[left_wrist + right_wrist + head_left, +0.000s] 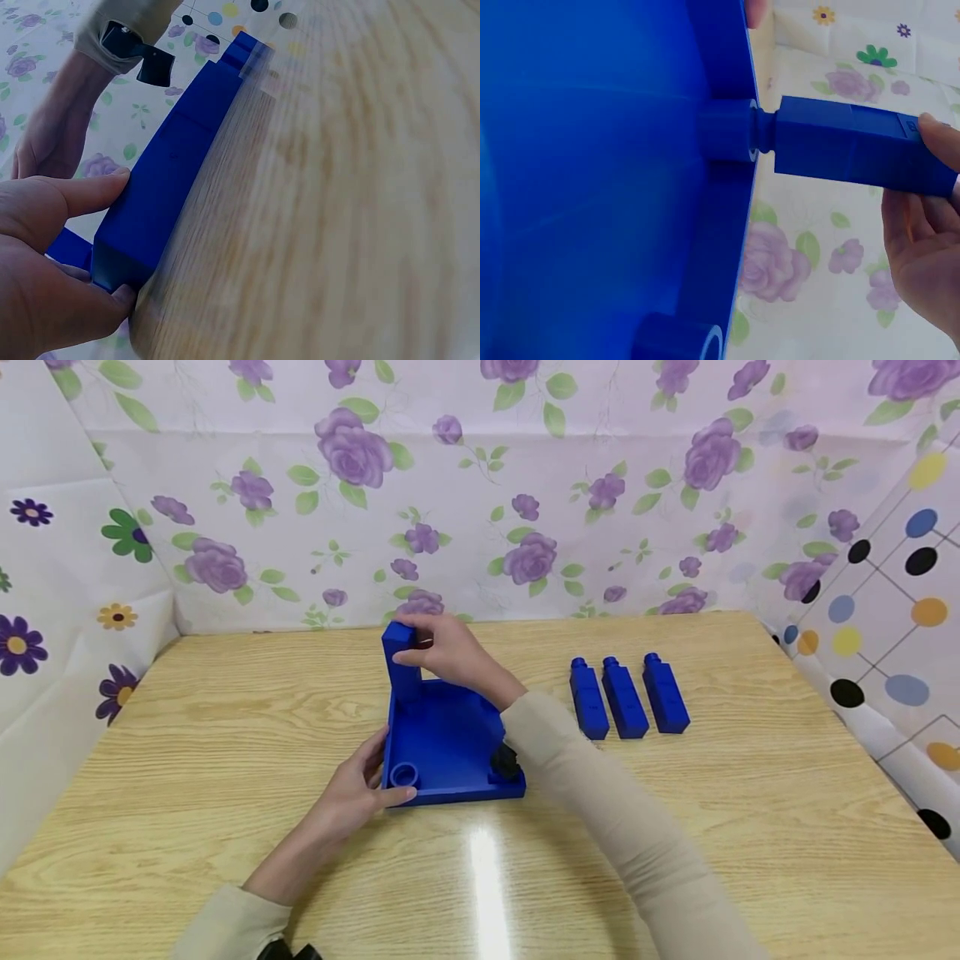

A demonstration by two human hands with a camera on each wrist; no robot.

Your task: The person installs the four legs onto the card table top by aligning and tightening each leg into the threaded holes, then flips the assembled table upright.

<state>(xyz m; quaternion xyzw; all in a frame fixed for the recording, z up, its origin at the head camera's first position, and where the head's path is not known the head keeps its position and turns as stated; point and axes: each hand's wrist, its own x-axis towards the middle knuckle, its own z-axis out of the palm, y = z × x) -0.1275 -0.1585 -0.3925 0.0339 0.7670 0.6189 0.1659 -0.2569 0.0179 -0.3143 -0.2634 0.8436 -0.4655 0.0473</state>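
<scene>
A blue square tray-like panel (446, 735) with raised rims lies on the table, round sockets at its corners. My left hand (352, 789) grips its near left corner, thumb on the near rim and fingers along the left side. At the far left corner my right hand (453, 652) holds a blue square leg (403, 672) upright by its upper end. In the right wrist view the leg's narrow neck (765, 131) meets the corner socket (731, 131); how deep it sits cannot be told. Another socket (405, 775) shows beside my left thumb.
Three more blue legs, a left one (590, 703), a middle one (625, 702) and a right one (665, 695), lie on the wooden table (247, 718) right of the panel. A black wrist camera (505, 762) hides the panel's near right corner. Flowered cloth (450, 527) hangs behind.
</scene>
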